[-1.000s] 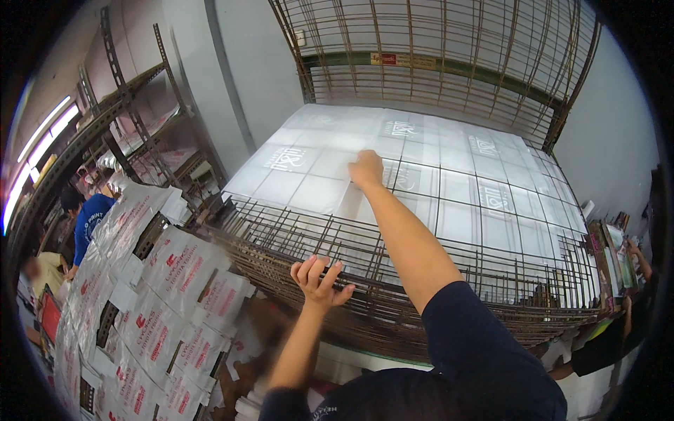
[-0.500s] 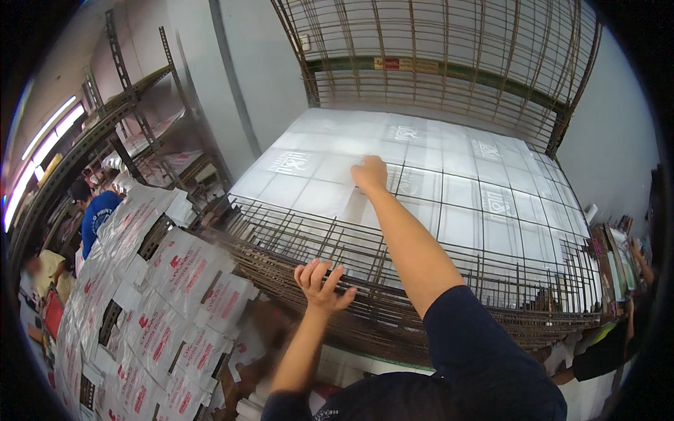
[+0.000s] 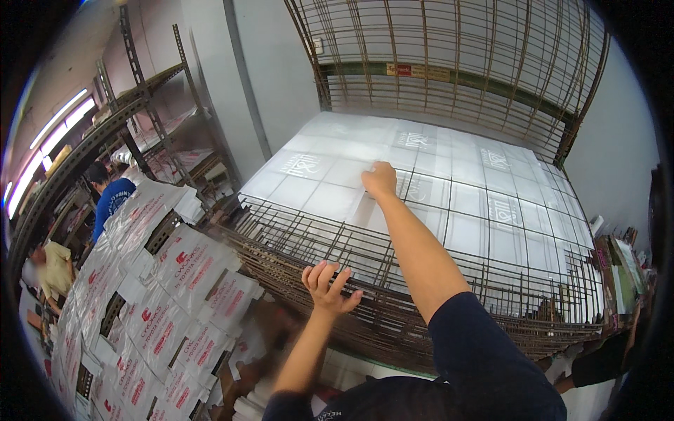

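Note:
Thin translucent white plastic bags with white printed emblems lie spread over a wire rack, whose grid of dark wires shows among them. My right hand reaches over the rack and is closed, low on the bags where two of them meet. Its fingertips are hidden, so whether it pinches a bag edge or a wire I cannot make out. My left hand is at the rack's front edge, fingers spread and holding nothing; it hovers over or lightly touches the wires.
A raised wire rack panel stands behind the bags. More wire racks are stacked beneath. At left, red-printed silver-grey bags cover a slanted stand. Metal shelving and two people, in blue and yellow, are beyond; a dark sleeve shows at right.
The whole view has shifted slightly; both hands keep nearly the same places on the rack. The person in yellow shows more at left, and another person's raised hand at far right has gone.

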Demonstrator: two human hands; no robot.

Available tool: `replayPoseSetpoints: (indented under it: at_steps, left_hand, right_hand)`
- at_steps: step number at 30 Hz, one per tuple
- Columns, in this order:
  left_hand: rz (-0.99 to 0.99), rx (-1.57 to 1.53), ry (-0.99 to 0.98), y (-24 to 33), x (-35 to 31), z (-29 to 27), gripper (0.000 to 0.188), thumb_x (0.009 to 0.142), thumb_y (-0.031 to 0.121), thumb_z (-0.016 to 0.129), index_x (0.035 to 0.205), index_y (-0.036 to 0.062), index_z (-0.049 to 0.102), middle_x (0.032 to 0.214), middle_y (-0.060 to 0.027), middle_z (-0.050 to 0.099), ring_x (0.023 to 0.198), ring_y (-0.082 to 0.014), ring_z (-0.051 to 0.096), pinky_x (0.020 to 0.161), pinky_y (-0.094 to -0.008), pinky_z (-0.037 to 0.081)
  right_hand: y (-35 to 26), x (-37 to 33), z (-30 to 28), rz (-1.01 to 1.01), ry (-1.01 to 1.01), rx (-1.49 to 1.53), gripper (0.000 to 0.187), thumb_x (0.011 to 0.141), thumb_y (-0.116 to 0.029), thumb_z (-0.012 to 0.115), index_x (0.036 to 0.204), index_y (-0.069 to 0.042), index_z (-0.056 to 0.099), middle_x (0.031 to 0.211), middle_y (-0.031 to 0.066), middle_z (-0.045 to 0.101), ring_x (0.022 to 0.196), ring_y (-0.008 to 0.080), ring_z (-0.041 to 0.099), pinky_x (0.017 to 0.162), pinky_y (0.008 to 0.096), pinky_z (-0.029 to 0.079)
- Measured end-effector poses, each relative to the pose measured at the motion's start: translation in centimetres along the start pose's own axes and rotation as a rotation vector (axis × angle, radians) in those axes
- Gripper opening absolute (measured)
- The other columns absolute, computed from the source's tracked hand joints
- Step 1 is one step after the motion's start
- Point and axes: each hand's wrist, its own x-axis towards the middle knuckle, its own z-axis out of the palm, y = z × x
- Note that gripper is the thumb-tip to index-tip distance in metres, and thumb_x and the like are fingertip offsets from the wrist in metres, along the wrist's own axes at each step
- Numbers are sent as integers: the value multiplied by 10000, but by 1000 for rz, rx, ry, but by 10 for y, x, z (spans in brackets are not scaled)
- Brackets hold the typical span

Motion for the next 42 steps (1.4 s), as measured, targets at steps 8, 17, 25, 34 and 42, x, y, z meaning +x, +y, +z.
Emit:
replayPoseSetpoints:
  at_steps: [8, 17, 25, 34, 42]
  left_hand:
    - [-4, 1, 4, 1, 1, 0, 454, 892, 543, 497, 1114, 156, 580, 1095, -83, 538, 1136, -295, 441, 979, -483, 303]
    - [-8, -7, 2, 2, 0, 0, 448, 882, 526, 512, 1108, 146, 583, 1104, -90, 540, 1141, -303, 438, 989, -491, 298]
    - [-60, -48, 31, 3, -4, 1, 429, 814, 505, 593, 1083, 175, 643, 1147, -68, 568, 1168, -280, 452, 1015, -482, 293]
    - [-59, -14, 2, 6, 1, -2, 439, 848, 503, 557, 1100, 146, 602, 1126, -86, 547, 1162, -304, 437, 999, -499, 296]
    - [-45, 26, -20, 11, 12, -7, 551, 855, 593, 533, 1134, 119, 573, 1129, -113, 544, 1187, -327, 430, 997, -498, 276]
  right_hand:
    - [-1, 1, -2, -8, -33, -40, 300, 694, -108, 630, 929, 75, 664, 1030, 285, 658, 1022, 405, 635, 885, 428, 515]
    - [3, 4, 1, -10, -38, -19, 368, 696, -118, 632, 1004, 81, 654, 1096, 282, 641, 1081, 398, 608, 934, 424, 493]
    - [6, 5, 6, -44, -67, -43, 468, 714, -123, 636, 1131, 87, 619, 1182, 272, 611, 1144, 387, 573, 995, 415, 458]
    - [5, 3, 4, -41, -53, -29, 493, 752, -169, 656, 1181, 63, 582, 1257, 254, 539, 1171, 403, 541, 984, 432, 458]
    - [-67, 45, -87, -415, 204, -118, 537, 804, -353, 679, 1244, -62, 581, 1118, 166, 604, 982, 346, 632, 872, 461, 506]
